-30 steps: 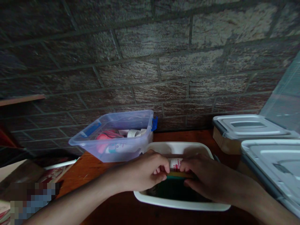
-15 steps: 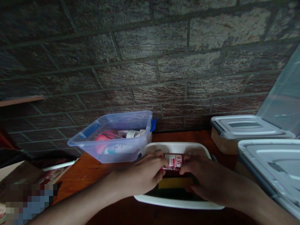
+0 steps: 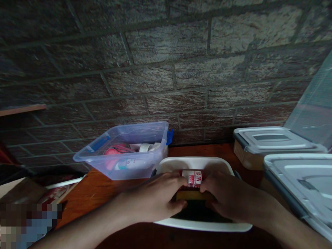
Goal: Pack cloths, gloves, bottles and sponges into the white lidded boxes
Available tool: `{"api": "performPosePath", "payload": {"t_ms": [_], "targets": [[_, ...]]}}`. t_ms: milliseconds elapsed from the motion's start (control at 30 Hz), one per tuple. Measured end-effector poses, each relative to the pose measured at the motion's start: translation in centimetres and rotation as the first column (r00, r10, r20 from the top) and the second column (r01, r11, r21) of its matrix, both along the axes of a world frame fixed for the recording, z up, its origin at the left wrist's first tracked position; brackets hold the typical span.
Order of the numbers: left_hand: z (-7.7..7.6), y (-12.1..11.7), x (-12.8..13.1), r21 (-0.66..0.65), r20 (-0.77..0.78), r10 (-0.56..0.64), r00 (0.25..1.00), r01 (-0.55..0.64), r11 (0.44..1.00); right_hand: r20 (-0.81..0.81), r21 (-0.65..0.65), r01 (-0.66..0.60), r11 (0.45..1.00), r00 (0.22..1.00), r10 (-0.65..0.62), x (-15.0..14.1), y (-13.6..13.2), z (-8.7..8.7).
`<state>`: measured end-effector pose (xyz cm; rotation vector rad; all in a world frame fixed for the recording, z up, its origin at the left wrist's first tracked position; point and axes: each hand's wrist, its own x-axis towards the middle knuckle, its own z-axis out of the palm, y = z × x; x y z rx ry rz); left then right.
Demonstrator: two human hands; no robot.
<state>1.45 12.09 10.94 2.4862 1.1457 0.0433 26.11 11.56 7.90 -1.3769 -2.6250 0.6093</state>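
Note:
Inside a white open-topped bin (image 3: pixel 204 226), my left hand (image 3: pixel 166 193) and my right hand (image 3: pixel 225 192) hold a red packet with a white label (image 3: pixel 192 178) between them. The fingers of each hand are bent against its two sides. Red characters show on the label. My left thumb points inward, below the packet. Just under the packet lies a flat yellow thing (image 3: pixel 193 195), its kind unclear. The lower inside of the bin is dark, and my hands cover its side walls.
Behind on the left, a clear bluish box (image 3: pixel 135 166) with blue latches holds a pink item and white containers. Two boxes with grey-white lids (image 3: pixel 272 138) (image 3: pixel 306 183) stand on the right. A brick wall (image 3: pixel 160 79) closes off the back of the wooden table (image 3: pixel 83 192).
The packet has tipped and sits a little lower in the bin. Both thumbs have moved away from it, and less of the yellow thing shows. The bin has shifted slightly right at its front.

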Motion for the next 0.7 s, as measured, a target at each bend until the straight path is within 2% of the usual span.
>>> {"api": "performPosePath", "payload": {"t_ms": [167, 333, 467, 567, 700], "targets": [[-0.8, 0.3, -0.8, -0.012, 0.048, 0.004, 0.999, -0.003, 1.0, -0.058, -0.026, 0.0, 1.0, 0.998, -0.002, 0.5, 0.4, -0.4], [-1.9, 0.5, -1.3, 0.04, 0.064, -0.028, 0.998, 0.026, 0.999, -0.022, -0.08, 0.046, 0.996, 0.999, -0.048, -0.7, 0.5, 0.0], [-2.3, 0.7, -1.3, 0.045, 0.025, -0.02, 0.999, 0.019, 0.999, 0.021, -0.031, 0.109, 0.994, 0.994, -0.109, -1.3, 0.3, 0.3], [-2.1, 0.7, -1.3, 0.027, -0.029, 0.019, 0.999, -0.018, 0.999, 0.039, -0.003, 0.116, 0.993, 0.992, -0.116, -1.2, 0.2, 0.2], [-1.0, 0.4, -1.2, 0.041, -0.133, 0.062, 0.989, -0.057, 0.998, 0.029, 0.054, 0.115, 0.992, 0.993, -0.116, -0.9, 0.3, -0.2]]}}
